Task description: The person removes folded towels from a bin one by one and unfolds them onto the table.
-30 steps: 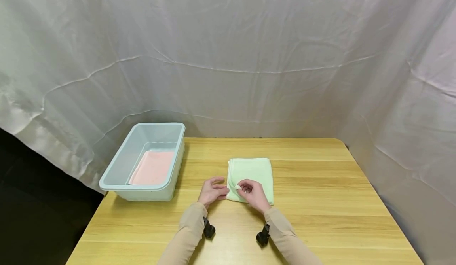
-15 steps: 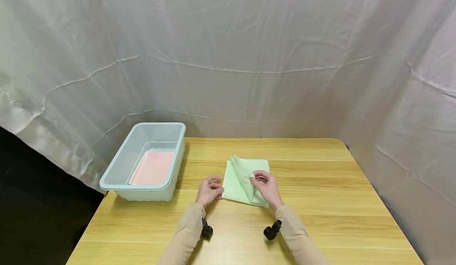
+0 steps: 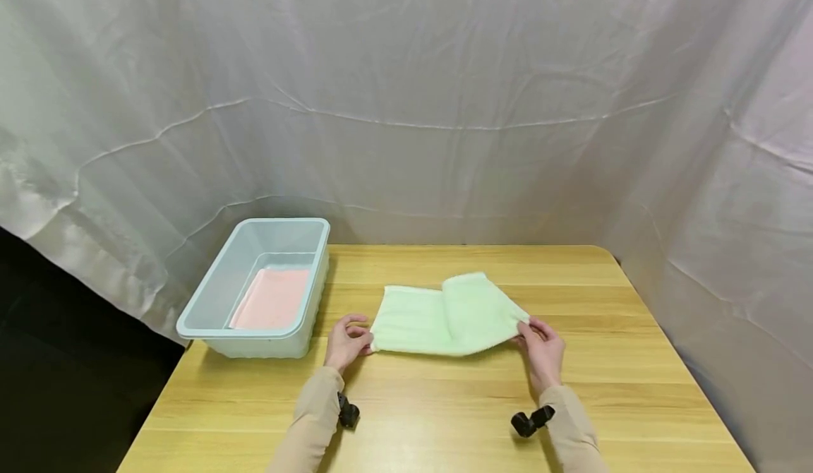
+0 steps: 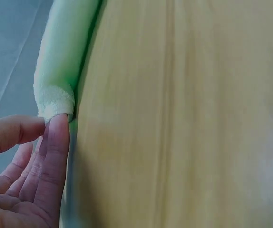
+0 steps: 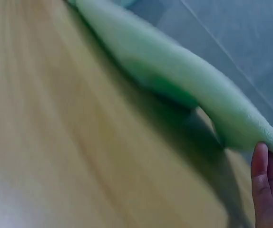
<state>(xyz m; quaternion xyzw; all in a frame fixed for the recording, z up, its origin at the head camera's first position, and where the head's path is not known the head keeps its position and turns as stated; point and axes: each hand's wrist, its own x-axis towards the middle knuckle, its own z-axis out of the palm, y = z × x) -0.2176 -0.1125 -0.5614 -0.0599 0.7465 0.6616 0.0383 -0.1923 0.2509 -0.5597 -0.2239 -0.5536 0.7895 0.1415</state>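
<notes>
A pale green towel [image 3: 413, 321] lies spread sideways between my two hands, its right part lifted off the table with a crease near the middle. At its near left corner, my left hand [image 3: 346, 343] pinches the cloth between thumb and fingers; the left wrist view shows that towel corner [image 4: 55, 102] at the fingertips. My right hand [image 3: 543, 354] grips the right corner and holds it raised. In the right wrist view the towel's near edge [image 5: 184, 71] arches above the wood, and part of the right hand [image 5: 272, 190] is cut off by the frame.
A light blue plastic bin [image 3: 254, 334] stands at the table's left side, with a folded pink towel [image 3: 272, 300] on its bottom. Grey curtains [image 3: 444, 176] hang behind and to the right of the wooden table [image 3: 635, 388]. Each wrist wears a small black camera.
The green towel has gone from a folded square to a wider strip. My right hand has carried its corner to the right, and my left hand has shifted a little left with its corner.
</notes>
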